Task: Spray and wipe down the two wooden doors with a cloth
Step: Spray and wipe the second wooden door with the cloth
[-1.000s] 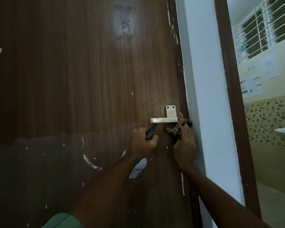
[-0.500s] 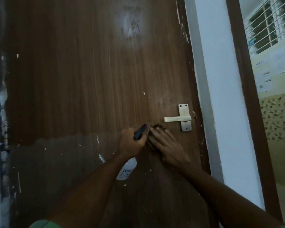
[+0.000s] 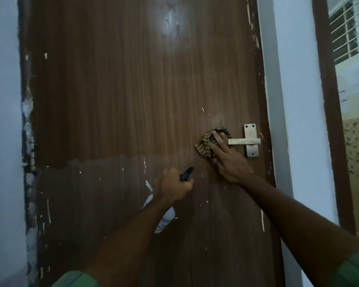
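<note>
Head view: wiping step, my right hand (image 3: 226, 156) flat, pressing cloth (image 3: 205, 147) on door (image 3: 122, 100) just left of handle (image 3: 244, 141), left hand (image 3: 174, 186) gripping spray bottle (image 3: 166, 219) below; next, probably wipe the dull lower panel.

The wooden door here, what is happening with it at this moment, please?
A person is cleaning the wooden door. The right hand presses a striped cloth flat against the wood, just left of the metal handle. The left hand grips a spray bottle, its black nozzle pointing up toward the door. The lower part of the door looks darker and duller than the upper part.
</note>
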### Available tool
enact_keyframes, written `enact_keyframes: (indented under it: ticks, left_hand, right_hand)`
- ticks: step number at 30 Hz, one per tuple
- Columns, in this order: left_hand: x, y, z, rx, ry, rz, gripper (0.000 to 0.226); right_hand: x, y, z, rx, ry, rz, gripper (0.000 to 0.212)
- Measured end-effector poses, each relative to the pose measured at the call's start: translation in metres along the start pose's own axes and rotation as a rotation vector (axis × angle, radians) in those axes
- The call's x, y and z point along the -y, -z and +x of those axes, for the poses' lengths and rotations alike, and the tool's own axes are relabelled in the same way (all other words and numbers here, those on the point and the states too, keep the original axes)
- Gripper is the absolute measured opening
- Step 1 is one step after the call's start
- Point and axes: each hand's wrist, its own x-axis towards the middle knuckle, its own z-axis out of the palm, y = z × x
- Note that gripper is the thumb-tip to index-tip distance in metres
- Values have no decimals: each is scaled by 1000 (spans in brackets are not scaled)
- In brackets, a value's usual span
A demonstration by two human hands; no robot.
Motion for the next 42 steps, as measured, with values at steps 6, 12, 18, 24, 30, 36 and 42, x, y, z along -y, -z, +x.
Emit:
enact_keyframes:
  ticks: [6,12,18,24,30,36,42]
  left_hand:
    - [5,9,14,-144,-40,-163,40]
    - [16,27,9,-148,-109,-121,46]
    - [19,25,-3,-112,-84,-102,34]
    - [14,31,-19,-148,-48,-11,41]
    - [30,50,-28,-142,23,18,31]
    - [28,82,-37,-151,33,138,44]
    - [40,106,-41,-166,40,164,44]
  right_hand:
    - [58,-53,-38,42,208,-64,73]
    - [28,-20,11,26,343,-172,92]
    - [60,-62,-9,23,459,-175,78]
    - [38,-42,30,20,577,-175,71]
    - [94,-67,16,42,578,-131,73]
    - [80,-47,56,96,673,-185,68]
    - [124,-65,39,16,473,-151,72]
